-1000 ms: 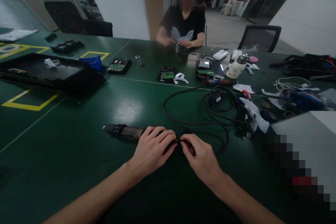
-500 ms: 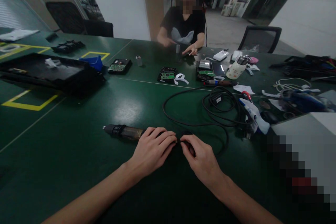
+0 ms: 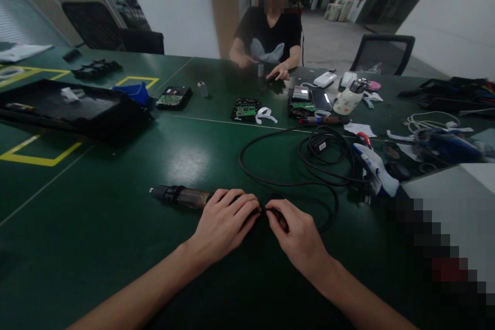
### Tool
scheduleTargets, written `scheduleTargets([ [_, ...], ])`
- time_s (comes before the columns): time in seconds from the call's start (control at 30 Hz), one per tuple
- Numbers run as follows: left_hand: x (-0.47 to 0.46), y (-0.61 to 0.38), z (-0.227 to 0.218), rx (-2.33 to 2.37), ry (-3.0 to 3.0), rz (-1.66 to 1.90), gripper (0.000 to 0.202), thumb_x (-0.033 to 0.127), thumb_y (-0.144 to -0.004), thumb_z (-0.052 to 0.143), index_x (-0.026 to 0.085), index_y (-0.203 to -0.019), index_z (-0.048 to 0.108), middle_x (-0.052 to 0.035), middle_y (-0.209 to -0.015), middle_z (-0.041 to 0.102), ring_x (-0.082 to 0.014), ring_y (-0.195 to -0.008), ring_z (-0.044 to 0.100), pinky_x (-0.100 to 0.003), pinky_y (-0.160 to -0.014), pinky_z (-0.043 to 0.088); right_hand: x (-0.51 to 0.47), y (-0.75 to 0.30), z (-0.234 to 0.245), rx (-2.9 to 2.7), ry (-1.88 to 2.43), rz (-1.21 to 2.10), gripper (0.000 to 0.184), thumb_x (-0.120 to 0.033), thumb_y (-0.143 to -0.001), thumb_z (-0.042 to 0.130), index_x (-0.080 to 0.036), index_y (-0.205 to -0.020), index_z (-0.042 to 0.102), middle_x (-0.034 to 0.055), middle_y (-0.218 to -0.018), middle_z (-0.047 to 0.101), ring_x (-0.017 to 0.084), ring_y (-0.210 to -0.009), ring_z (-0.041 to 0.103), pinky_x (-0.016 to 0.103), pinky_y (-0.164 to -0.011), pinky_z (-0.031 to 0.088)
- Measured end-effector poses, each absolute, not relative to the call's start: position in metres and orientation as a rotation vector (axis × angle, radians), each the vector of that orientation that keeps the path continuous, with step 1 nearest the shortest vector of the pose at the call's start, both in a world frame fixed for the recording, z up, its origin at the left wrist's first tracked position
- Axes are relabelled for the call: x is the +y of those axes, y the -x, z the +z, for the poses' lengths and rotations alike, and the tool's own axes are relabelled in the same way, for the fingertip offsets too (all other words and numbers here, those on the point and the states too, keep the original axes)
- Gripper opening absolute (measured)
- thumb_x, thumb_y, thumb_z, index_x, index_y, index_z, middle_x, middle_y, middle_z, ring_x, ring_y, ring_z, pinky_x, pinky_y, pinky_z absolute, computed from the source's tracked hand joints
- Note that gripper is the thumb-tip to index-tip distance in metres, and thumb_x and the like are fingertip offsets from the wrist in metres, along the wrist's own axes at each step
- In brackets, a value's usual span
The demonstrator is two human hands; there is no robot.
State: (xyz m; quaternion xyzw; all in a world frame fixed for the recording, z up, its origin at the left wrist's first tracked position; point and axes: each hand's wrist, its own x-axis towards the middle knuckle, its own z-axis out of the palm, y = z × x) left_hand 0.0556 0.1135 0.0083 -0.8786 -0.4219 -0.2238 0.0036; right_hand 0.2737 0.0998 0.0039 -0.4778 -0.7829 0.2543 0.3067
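Note:
An electric screwdriver (image 3: pixel 189 197) with a dark, partly see-through body lies on the green table, its tip pointing left. My left hand (image 3: pixel 230 219) is wrapped over its rear end, which the fingers mostly hide. Just to the right, my right hand (image 3: pixel 292 227) is closed in a pinch on the end of a black cable (image 3: pixel 335 201); the fingers cover most of its plug. A small gap separates the fingertips of both hands. From the right hand the cable loops back over the table into a coil.
Hard drives with green circuit boards (image 3: pixel 245 109) stand across the table's middle. At left is a black tray (image 3: pixel 88 105) beside a blue bin (image 3: pixel 133 94). A white cup of tools (image 3: pixel 346 101) and a blue-white tool (image 3: pixel 375 170) lie right. Opposite sits a person (image 3: pixel 270 36).
The view has shifted very slightly. Both hands, the screwdriver and the cable keep nearly the same places and grips.

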Motion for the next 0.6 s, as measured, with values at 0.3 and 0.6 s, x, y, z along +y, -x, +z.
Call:
scheduleTargets([
  [0.3,0.1143,-0.0560,0.0065,-1.340,2.754,-0.676,0.016,0.031,-0.102,0.058,0.025,-0.113,0.066,-0.0020,-0.120,0.072,-0.0234,-0.112,0.063,-0.041,-0.090,0.042,0.1006,-0.2737,0.0006,-2.063,1.276,0.680,0.017,-0.017,-0.102,0.054,-0.023,-0.116,0.062,0.0048,-0.106,0.071,0.018,-0.090,0.071,0.029,-0.076,0.058],
  [0.6,0.1136,-0.0553,0.0097,-1.325,2.797,-0.717,0.023,0.028,-0.100,0.058,0.025,-0.122,0.066,-0.0023,-0.125,0.071,-0.0238,-0.114,0.062,-0.043,-0.093,0.042,0.1015,-0.2735,0.0018,-2.056,1.262,0.656,0.017,-0.018,-0.102,0.054,-0.023,-0.115,0.063,0.0052,-0.104,0.072,0.018,-0.085,0.071,0.028,-0.071,0.058],
])
